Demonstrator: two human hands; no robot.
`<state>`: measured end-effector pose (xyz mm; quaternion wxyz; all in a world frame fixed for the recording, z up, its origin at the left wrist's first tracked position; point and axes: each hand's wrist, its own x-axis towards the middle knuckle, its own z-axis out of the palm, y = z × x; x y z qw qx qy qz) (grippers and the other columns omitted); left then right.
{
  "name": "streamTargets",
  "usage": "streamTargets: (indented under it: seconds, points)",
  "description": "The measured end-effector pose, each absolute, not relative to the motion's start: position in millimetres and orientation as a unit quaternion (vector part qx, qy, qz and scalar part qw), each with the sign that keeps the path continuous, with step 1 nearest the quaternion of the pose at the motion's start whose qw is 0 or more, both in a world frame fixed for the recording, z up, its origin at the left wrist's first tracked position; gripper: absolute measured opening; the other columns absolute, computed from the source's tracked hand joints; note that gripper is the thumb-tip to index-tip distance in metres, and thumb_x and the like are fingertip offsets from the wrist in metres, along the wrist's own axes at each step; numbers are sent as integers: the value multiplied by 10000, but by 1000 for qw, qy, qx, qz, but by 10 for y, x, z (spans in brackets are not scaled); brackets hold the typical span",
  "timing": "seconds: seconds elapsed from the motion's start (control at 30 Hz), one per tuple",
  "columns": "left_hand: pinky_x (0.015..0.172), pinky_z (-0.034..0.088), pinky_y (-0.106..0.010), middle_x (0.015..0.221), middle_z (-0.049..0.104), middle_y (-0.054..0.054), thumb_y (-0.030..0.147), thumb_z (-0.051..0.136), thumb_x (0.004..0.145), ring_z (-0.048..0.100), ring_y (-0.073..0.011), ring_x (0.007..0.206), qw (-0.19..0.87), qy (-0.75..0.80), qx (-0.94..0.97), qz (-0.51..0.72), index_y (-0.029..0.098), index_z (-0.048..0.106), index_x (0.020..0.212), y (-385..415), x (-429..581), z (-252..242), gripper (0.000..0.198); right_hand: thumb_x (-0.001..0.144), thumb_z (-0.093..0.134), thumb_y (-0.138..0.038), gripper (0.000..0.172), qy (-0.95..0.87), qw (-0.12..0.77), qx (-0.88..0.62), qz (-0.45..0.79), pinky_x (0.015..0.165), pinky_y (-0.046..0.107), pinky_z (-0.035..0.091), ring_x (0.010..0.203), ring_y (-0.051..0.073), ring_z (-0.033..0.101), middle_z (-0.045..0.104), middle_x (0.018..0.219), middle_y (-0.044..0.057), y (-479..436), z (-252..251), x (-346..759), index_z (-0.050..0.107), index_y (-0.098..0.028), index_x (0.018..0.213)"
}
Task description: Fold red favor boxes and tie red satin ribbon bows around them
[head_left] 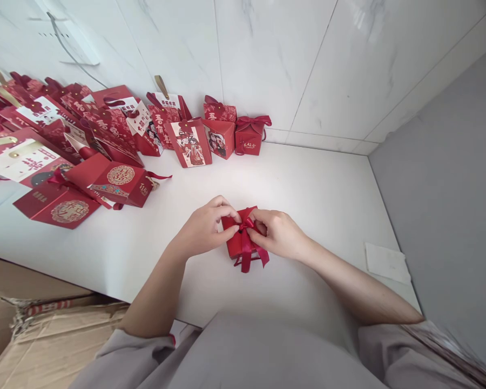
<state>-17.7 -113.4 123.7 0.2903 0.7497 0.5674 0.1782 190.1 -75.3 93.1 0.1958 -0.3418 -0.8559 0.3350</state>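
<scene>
A small red gift box [235, 246] stands on the white table in front of me, between my two hands. Across its top lies a dark red satin ribbon [246, 254] tied in a bow, its two tails hanging over the near side. My left hand [208, 226] comes in from the left, thumb and forefinger pinched at the left side of the bow. On the other side, my right hand [277, 232] pinches the right part of the bow between thumb and fingers. The fingertips partly hide the knot.
Many red gift boxes [123, 178] crowd the table's left and back, the nearest row within arm's reach. A ribboned red box [249, 139] stands by the tiled wall. A white sheet [386, 262] lies at the right edge. Cardboard boxes [60, 340] sit below at left.
</scene>
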Motion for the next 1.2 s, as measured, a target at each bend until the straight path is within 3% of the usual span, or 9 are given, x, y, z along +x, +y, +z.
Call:
streamTargets:
  seconds: [0.07, 0.13, 0.2, 0.37, 0.53, 0.63, 0.73, 1.07, 1.2]
  points:
    - [863, 502, -330, 1155, 539, -54, 270, 550, 830, 558, -205, 1045, 267, 553, 765, 195, 232, 654, 945, -1124, -180, 1220, 159, 801, 502, -165, 171, -855, 197, -340, 339, 501, 212, 287, 499, 80, 353, 435, 599, -70, -748, 929, 1905, 373, -217, 701]
    - [1060, 391, -428, 1292, 495, -60, 240, 551, 828, 451, -248, 1245, 250, 539, 779, 201, 236, 650, 970, -1113, -181, 1198, 173, 801, 502, -164, 183, -854, 197, -339, 343, 501, 211, 289, 497, 80, 350, 423, 592, -74, -745, 926, 1909, 360, -218, 700]
    - [1126, 309, -472, 1373, 454, -53, 233, 545, 835, 383, -256, 1325, 263, 530, 781, 199, 237, 639, 973, -1103, -182, 1175, 167, 800, 502, -161, 183, -853, 198, -340, 343, 501, 211, 289, 495, 79, 349, 418, 588, -76, -744, 925, 1911, 359, -218, 702]
    - [1073, 389, -445, 1351, 485, -62, 229, 560, 818, 418, -248, 1317, 346, 520, 750, 218, 206, 558, 831, -1077, -181, 1167, 27, 800, 503, -161, 177, -853, 196, -341, 343, 505, 214, 287, 497, 80, 353, 422, 587, -72, -742, 930, 1912, 371, -215, 696]
    - [993, 449, -406, 1301, 529, -67, 200, 529, 822, 511, -235, 1226, 396, 517, 721, 235, 192, 472, 756, -1054, -217, 1214, 88, 802, 505, -163, 100, -853, 195, -334, 350, 515, 212, 299, 499, 81, 374, 441, 588, -74, -733, 926, 1914, 437, -215, 751]
    - [1037, 415, -400, 1261, 550, -65, 152, 517, 807, 504, -219, 1233, 388, 502, 733, 246, 201, 501, 851, -1042, -267, 1221, 67, 819, 501, -185, 146, -855, 199, -335, 343, 513, 215, 293, 496, 79, 364, 441, 592, -71, -733, 919, 1917, 401, -214, 717]
    - [1064, 397, -387, 1258, 541, -66, 124, 519, 792, 486, -214, 1251, 372, 477, 760, 237, 212, 554, 982, -1030, -295, 1207, 212, 816, 502, -182, 173, -855, 198, -334, 343, 508, 214, 291, 497, 79, 364, 439, 596, -70, -737, 917, 1920, 376, -216, 703]
    - [884, 518, -314, 1256, 533, -60, 204, 508, 841, 483, -218, 1228, 378, 484, 762, 205, 226, 619, 987, -1029, -182, 1123, 185, 816, 504, -166, 169, -857, 194, -336, 338, 503, 215, 294, 496, 80, 368, 437, 594, -72, -741, 937, 1913, 378, -217, 715]
    - [944, 494, -343, 1284, 521, -52, 226, 532, 845, 494, -225, 1223, 373, 489, 761, 208, 214, 616, 903, -1022, -209, 1111, 102, 822, 505, -172, 165, -857, 199, -333, 340, 507, 211, 302, 503, 79, 378, 442, 595, -73, -743, 934, 1916, 381, -217, 721]
